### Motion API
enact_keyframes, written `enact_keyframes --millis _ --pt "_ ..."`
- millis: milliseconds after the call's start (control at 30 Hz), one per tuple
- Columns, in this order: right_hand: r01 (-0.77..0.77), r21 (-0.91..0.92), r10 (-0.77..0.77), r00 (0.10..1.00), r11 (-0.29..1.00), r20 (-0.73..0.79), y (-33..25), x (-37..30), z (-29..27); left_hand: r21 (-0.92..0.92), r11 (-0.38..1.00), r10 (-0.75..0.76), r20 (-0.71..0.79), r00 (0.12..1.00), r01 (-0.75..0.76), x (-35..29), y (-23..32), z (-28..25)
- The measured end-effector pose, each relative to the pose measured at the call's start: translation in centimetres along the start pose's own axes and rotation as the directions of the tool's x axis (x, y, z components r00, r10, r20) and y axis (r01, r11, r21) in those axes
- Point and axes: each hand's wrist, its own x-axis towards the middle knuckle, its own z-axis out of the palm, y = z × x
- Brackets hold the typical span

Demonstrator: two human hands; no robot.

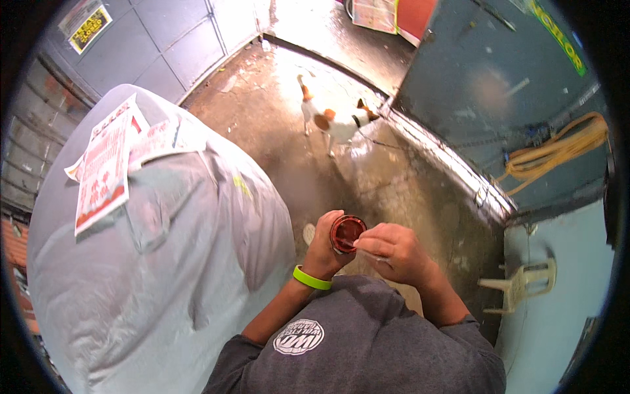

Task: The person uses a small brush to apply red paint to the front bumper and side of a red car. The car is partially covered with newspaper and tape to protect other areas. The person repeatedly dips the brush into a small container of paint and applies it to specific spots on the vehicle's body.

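Note:
A small round jar or cup [348,233] with dark red contents is held in front of my chest, its mouth facing up toward me. My left hand [323,248] is wrapped round its left side; a lime-green band circles that wrist. At the jar's right rim, my right hand [397,253] pinches a thin pale utensil [354,244], perhaps a spoon, whose tip reaches into the jar. The fingers hide most of it.
A large cover-draped bulk [223,262] with printed sheets [108,164] on top fills the left side. Ahead, a white-and-brown dog [335,123] stands on a leash by the doorway. To the right are a blue metal door [472,85], coiled yellow hose [558,151] and a cream plastic chair [522,285].

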Motion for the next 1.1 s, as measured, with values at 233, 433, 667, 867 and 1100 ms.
enact_keyframes --millis 233,433,667,867,1100 --pt "-0.06 -0.057 0.056 0.997 0.997 -0.062 12.9 17.5 1.7 0.227 0.974 0.033 -0.151 0.988 0.002 16.4 -7.3 -6.2" --pt "-0.549 0.54 0.643 0.766 0.639 0.018 24.6 25.5 6.5 0.323 0.943 -0.006 -0.233 0.973 0.084 28.3 -14.9 -9.9" --pt "-0.123 0.255 0.117 0.992 0.959 0.039 41.6 40.7 5.5 0.202 0.965 -0.118 -0.226 0.967 0.165 44.5 -27.9 -11.7" --pt "0.031 0.218 -0.037 0.999 0.975 0.019 56.1 55.1 5.5 -0.211 0.928 -0.345 -0.18 0.921 0.306 59.8 -37.9 -13.5" --pt "-0.119 0.375 0.018 0.965 0.919 0.261 70.5 70.0 6.0 -0.236 0.895 -0.436 -0.277 0.856 0.38 74.7 -48.8 -18.4"
